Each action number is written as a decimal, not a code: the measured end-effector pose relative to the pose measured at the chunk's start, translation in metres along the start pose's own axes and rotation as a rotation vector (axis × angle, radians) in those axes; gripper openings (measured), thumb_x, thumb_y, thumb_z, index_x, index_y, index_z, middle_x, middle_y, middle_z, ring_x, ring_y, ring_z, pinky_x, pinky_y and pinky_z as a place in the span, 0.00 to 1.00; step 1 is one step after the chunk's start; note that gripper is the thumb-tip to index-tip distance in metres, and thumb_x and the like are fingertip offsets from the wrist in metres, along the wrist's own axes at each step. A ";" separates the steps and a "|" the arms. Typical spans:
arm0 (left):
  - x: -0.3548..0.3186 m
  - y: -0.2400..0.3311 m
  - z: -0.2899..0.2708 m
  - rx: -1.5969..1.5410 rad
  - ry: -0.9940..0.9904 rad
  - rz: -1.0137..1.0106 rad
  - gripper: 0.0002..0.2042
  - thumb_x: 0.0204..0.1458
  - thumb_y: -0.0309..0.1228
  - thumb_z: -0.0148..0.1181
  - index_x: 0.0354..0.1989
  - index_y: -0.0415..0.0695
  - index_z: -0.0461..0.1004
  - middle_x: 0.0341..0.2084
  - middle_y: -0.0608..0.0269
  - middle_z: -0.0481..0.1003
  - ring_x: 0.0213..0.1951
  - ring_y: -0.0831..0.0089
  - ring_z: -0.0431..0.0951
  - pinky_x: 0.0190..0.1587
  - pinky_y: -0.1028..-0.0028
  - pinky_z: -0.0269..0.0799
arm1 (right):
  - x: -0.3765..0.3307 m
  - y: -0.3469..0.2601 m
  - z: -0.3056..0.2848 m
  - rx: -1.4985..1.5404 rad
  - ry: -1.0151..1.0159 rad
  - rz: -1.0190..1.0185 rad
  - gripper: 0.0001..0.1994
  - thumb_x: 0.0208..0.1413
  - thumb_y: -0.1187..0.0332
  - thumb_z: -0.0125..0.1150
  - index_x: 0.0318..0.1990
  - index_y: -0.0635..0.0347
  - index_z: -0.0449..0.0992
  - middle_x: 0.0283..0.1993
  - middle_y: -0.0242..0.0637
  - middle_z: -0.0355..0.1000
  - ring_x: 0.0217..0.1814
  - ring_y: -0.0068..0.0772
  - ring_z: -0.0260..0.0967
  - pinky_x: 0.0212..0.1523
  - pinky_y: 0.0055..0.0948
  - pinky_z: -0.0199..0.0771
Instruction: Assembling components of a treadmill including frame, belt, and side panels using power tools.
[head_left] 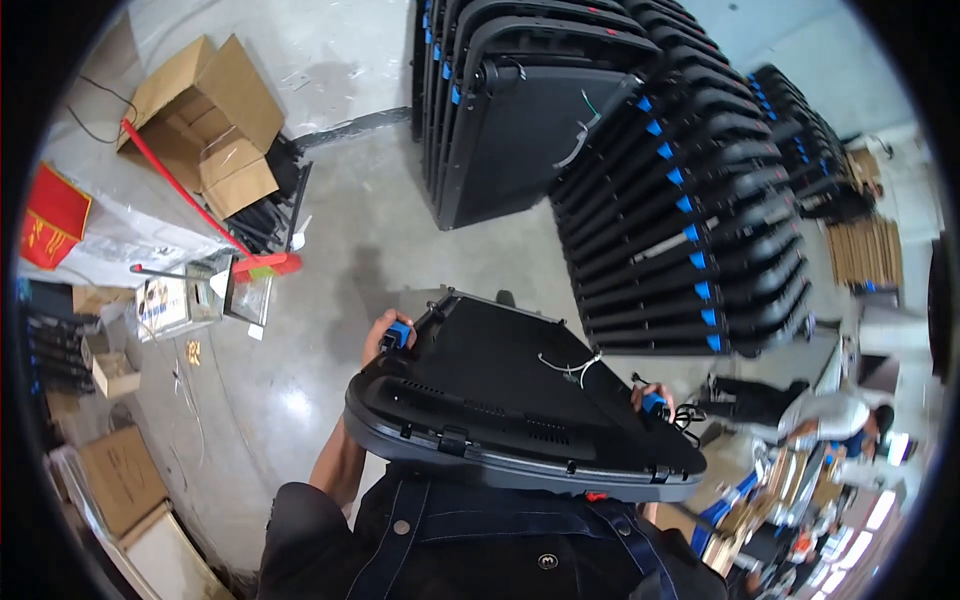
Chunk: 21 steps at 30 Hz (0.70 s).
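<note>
- Treadmill unit (480,355), flat and black, is lying between the two hands, directly in front of the torso; its rounded hood end is sitting close against the dark work garment (500,535).
- Long axis is running from the torso outward, the far end appearing narrower and pointing toward the open concrete floor (320,400) before an upright black panel unit (530,140).
- Row of standing black units (680,230) is rising ahead and to the right, so the right hand (642,398) is being the nearer one to it; some floor is separating that row from the held piece.
- Left hand (374,338) is gripping the left side edge, fingers curling beside a blue corner piece (399,333).
- Right hand is closing around the opposite edge at another blue piece (655,402), next to a looped black cable (688,416); its thumb is not showing clearly.
- Left forearm (340,465) is reaching forward from below, outside the hood; the right forearm is mostly hiding beneath it.
- Thin white wires (572,366) are lying loose on the upper face, nearer the right hand.
</note>
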<state>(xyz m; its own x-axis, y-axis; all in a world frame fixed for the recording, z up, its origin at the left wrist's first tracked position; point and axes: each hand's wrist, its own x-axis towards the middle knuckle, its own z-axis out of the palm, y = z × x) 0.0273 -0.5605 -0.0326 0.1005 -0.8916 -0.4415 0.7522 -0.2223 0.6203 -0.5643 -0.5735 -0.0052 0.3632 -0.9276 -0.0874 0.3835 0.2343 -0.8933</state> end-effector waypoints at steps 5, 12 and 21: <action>0.123 -0.033 0.097 -0.084 0.210 0.107 0.19 0.62 0.49 0.54 0.37 0.43 0.73 0.22 0.61 0.72 0.25 0.76 0.67 0.30 0.76 0.61 | 0.262 -0.067 -0.143 -0.171 -0.419 0.082 0.22 0.69 0.50 0.45 0.38 0.62 0.74 0.25 0.41 0.72 0.28 0.37 0.67 0.42 0.33 0.69; 0.261 -0.016 0.144 -0.192 0.288 0.048 0.21 0.59 0.52 0.60 0.43 0.45 0.75 0.25 0.64 0.72 0.28 0.74 0.74 0.31 0.72 0.74 | 0.510 -0.073 -0.169 0.149 0.077 0.440 0.16 0.64 0.54 0.56 0.35 0.58 0.77 0.20 0.37 0.72 0.27 0.32 0.71 0.35 0.31 0.73; 0.330 0.054 0.116 0.866 0.839 0.395 0.21 0.65 0.51 0.48 0.48 0.44 0.74 0.41 0.58 0.78 0.39 0.72 0.76 0.44 0.69 0.72 | 0.702 -0.008 -0.138 0.361 0.322 0.333 0.19 0.66 0.51 0.52 0.48 0.56 0.77 0.48 0.37 0.78 0.43 0.31 0.76 0.49 0.38 0.78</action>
<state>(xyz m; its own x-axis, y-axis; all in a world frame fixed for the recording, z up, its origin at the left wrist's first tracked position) 0.0250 -0.9124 -0.0697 0.8389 -0.5033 -0.2075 -0.0614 -0.4661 0.8826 -0.4294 -1.2667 -0.1204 0.2592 -0.8157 -0.5172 0.5782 0.5600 -0.5934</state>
